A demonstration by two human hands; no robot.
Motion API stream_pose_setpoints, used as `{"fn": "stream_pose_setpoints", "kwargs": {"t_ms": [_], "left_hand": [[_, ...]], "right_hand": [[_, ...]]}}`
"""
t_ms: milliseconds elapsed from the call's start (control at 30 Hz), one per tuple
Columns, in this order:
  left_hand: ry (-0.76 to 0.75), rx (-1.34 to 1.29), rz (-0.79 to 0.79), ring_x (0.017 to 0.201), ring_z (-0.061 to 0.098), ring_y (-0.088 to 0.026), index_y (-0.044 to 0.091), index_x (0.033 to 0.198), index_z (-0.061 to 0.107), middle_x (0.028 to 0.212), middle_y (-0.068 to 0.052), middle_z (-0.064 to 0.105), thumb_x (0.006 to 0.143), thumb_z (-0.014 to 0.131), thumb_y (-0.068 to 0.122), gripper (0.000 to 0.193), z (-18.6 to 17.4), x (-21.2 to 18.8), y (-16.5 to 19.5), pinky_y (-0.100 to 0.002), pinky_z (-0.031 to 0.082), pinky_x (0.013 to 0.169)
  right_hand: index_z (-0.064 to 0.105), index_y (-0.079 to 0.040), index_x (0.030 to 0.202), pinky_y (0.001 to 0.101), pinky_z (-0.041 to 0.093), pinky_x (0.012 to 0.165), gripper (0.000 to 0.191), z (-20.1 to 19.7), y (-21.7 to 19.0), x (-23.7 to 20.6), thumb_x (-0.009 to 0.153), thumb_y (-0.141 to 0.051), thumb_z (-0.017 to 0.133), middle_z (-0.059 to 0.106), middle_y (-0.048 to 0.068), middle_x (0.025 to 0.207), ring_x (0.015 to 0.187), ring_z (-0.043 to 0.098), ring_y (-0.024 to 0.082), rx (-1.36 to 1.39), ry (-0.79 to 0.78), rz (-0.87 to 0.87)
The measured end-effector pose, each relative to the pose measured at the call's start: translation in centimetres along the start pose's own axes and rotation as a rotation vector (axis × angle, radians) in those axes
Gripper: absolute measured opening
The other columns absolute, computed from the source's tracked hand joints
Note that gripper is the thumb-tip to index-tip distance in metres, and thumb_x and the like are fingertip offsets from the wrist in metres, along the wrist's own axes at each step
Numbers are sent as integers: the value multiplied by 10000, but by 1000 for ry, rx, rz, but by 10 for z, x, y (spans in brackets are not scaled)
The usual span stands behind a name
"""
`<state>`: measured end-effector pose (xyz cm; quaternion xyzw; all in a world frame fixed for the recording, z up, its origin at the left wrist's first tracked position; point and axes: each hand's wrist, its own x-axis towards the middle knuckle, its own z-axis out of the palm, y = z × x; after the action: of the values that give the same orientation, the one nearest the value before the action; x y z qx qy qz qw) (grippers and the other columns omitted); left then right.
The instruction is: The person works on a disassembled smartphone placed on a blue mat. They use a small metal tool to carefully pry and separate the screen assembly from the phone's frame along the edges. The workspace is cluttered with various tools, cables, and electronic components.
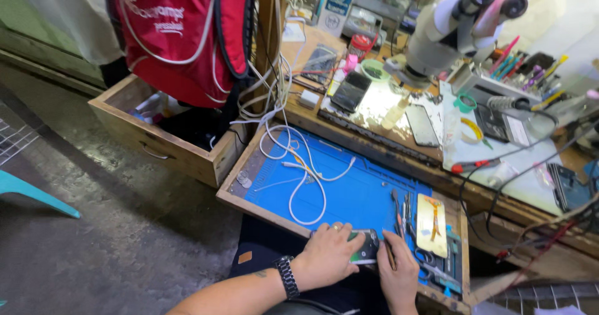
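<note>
We see both hands at the near edge of a blue work mat (349,196) laid in a pulled-out wooden tray. The left hand (327,255), with a dark wristwatch (287,276) on its wrist, lies over a small dark phone (365,247) and pins it to the mat, fingers curled along its left side. The right hand (399,271) sits just right of the phone, fingers closed round a thin tool (390,254) whose tip meets the phone's right edge; we cannot tell what kind of tool it is. A white cable (309,187) loops across the mat above the hands. Tweezers (402,212) and a yellowish pad (432,224) lie to the right of the phone, near the mat's right edge. Beyond the tray, on the cluttered bench, stand a microscope (449,28) and several other phones (349,90). A red bag (181,34) hangs at the left over an open wooden drawer (150,140).
</note>
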<state>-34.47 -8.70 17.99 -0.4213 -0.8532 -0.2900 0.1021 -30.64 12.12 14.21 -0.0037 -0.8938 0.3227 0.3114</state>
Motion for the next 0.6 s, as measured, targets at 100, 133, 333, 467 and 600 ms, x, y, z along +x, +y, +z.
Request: {"fn": "stream_pose_setpoints", "kwargs": {"t_ms": [100,133,333,467,600], "left_hand": [[-77,10,-23,1023,619,-335,47,1148,662,1048,-156,647,752,831,388,549,1,4,-2,-459,469,785],[-90,26,-4,1021,619,-335,47,1125,672,1041,-157,649,759,827,411,539,3,5,-5,-453,472,790],[-66,20,51,1007,615,-321,74,1027,730,984,-135,650,749,806,491,506,15,6,-20,-445,466,791],[-41,-16,45,991,598,-319,86,1041,739,980,-129,639,744,800,514,525,12,7,-22,-442,450,805],[-45,-37,31,989,585,-320,96,1061,742,970,-121,628,752,791,522,528,5,8,-20,-439,438,814]], "right_hand": [[696,5,1106,343,558,856,219,1,0,2,897,-58,681,737,165,1050,940,742,284,-5,11,-3],[697,4,1106,342,559,848,226,2,0,2,890,-58,683,736,164,1042,934,743,282,-1,18,-5],[694,6,1107,346,555,857,221,2,4,-5,892,-39,680,731,170,1053,953,736,291,-2,11,-35],[694,3,1109,347,555,866,222,2,4,-1,891,-37,680,731,166,1055,964,734,292,5,21,-57],[699,-2,1101,349,552,870,222,1,2,2,883,-39,688,733,161,1051,965,732,296,-15,26,-59]]}}
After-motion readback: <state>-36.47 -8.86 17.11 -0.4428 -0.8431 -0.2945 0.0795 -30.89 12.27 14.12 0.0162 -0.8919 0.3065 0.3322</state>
